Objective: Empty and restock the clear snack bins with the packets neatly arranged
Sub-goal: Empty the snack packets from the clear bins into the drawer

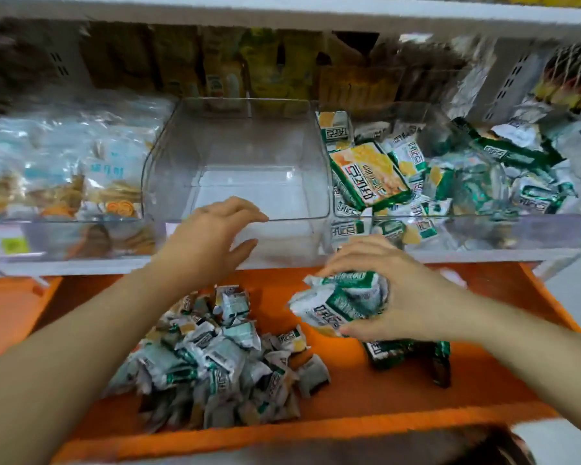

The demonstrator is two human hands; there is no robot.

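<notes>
Seen from my remote station: the empty bin sits on the shelf, my left hand spread wide at its front rim, holding nothing. Just below and right of that bin, my right hand clutches a bundle of green-and-white packets. Below the bin, a pile of loose packets lies on an orange tray — the right bin beside it is full of jumbled packets, the left bin holds biscuit bags.
</notes>
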